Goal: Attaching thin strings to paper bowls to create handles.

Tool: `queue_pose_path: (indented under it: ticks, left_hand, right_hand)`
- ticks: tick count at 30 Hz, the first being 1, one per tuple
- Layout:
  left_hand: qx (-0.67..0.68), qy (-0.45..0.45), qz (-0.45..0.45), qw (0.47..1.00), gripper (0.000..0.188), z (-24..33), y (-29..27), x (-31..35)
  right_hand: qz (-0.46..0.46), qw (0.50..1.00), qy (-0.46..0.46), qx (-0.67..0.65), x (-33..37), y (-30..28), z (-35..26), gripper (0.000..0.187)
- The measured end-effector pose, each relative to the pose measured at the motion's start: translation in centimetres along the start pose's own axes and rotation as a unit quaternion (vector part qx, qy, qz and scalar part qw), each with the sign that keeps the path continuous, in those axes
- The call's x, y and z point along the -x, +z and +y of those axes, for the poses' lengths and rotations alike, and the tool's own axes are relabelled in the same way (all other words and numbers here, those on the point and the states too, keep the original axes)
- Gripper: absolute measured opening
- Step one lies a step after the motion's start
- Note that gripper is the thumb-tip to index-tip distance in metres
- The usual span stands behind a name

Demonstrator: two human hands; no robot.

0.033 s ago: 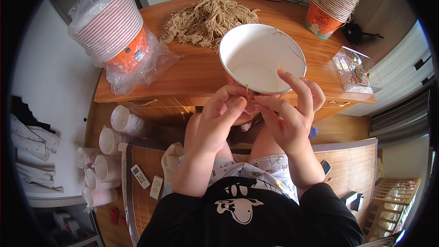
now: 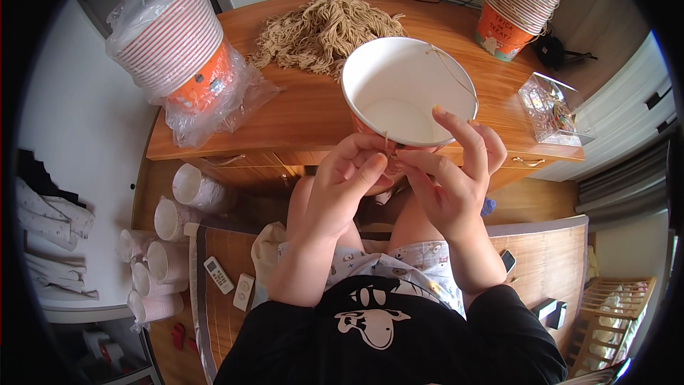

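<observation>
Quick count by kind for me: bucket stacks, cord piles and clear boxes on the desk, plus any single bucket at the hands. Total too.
Bucket stacks: 2 (bagged stack at left, unbagged stack at right)
Cord pile: 1
Clear box: 1
Single bucket: 1
Total: 5

Nearer the wearer than the left grip (image 2: 349, 180) and out to its left, a white remote control (image 2: 219, 275) and a white oblong device (image 2: 244, 291) lie near each other on a woven mat (image 2: 228, 246); a beige cloth (image 2: 268, 246) is closer to that grip. Red footwear (image 2: 178, 336) lies farther out, clothes (image 2: 57, 207) well to the left. Right of the right grip (image 2: 452, 182), toward the wearer, are a dark phone (image 2: 508, 262) and a slatted wooden crib (image 2: 598, 321); a grey curtain (image 2: 620, 180) hangs well to its right.
</observation>
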State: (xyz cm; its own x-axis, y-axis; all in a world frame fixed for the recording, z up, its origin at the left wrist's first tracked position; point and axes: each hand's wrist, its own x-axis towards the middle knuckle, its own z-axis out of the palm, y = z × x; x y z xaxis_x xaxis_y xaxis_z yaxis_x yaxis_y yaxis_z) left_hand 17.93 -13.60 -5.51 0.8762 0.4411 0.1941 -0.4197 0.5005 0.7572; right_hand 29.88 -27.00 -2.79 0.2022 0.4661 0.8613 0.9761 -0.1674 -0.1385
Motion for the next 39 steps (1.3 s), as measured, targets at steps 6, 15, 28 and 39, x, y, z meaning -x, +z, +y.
queue_pose_path:
  ticks: [6,15,28,39]
  left_hand:
    - [-0.050,0.032,0.026,0.998,0.015,-0.7,-0.2,-0.1]
    - [-0.314,0.270,0.124,0.902,0.012,-1.0,0.6,-0.6]
    - [-0.252,0.177,0.143,0.941,0.010,-0.6,1.3,-0.5]
    - [-0.245,0.186,0.136,0.942,0.011,-0.9,1.3,-0.4]
  right_hand:
    - [-0.010,1.000,-0.014,-0.017,-1.2,-0.1,0.0,0.022]
    - [-0.092,0.992,-0.083,0.017,-4.7,-1.0,-0.2,0.019]
    - [-0.065,0.996,-0.063,-0.006,-5.4,-0.7,-0.3,0.018]
    - [-0.100,0.992,-0.078,0.001,-4.7,-0.5,-0.6,0.025]
